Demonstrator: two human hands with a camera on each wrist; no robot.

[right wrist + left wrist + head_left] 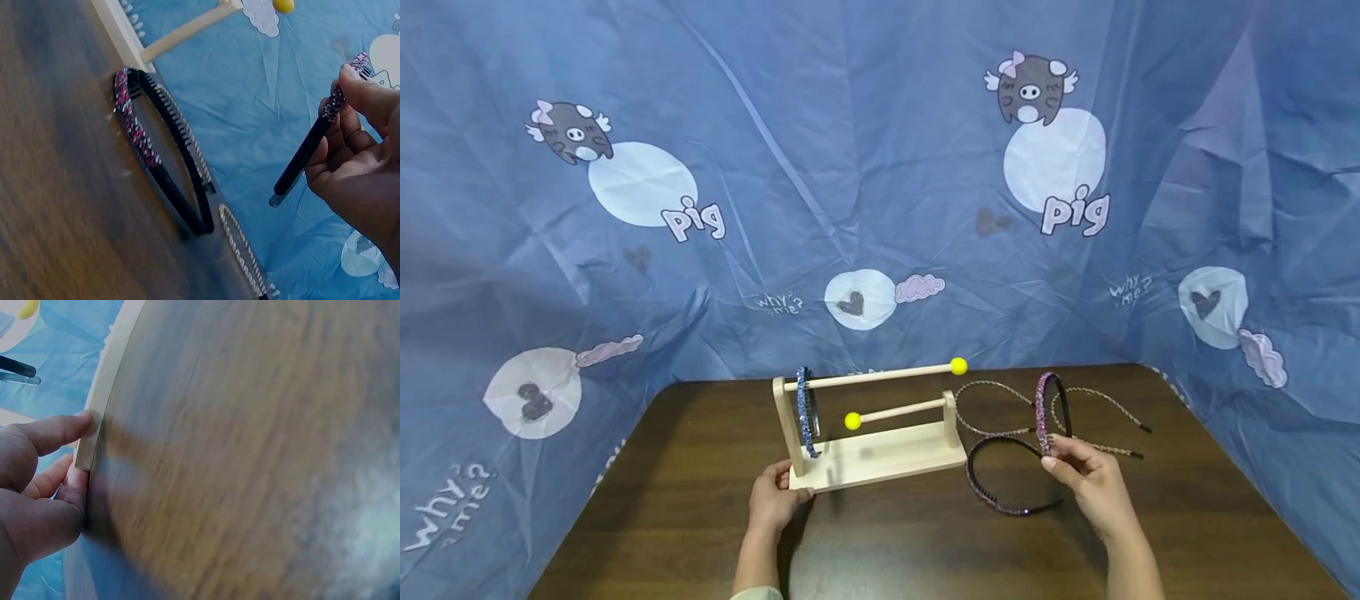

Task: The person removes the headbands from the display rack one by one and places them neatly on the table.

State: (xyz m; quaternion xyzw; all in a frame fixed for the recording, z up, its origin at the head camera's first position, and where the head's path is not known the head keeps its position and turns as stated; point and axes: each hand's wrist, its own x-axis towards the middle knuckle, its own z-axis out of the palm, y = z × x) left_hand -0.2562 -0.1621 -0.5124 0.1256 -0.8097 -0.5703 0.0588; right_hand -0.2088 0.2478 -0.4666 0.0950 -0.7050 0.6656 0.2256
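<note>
My left hand [771, 504] grips the left front corner of a wooden stand's base [880, 457]; in the left wrist view the fingers [59, 432] sit at the base's end. A blue glitter headband [803, 408] hangs on the stand's upper rod [880, 375], close to the left post. Between thumb and fingers, my right hand [1097, 483] pinches a pink glitter headband [1041, 408], raised above the table right of the stand. The right wrist view shows its black end [303, 153] pointing away from the palm.
A dark headband with pink glitter [981, 492] lies on the brown table [917, 550] near the right hand. Behind it lie two braided headbands [992, 383]. Yellow balls [958, 366] cap the rods; the lower rod [901, 411] is bare. Blue patterned cloth [865, 167] surrounds the table.
</note>
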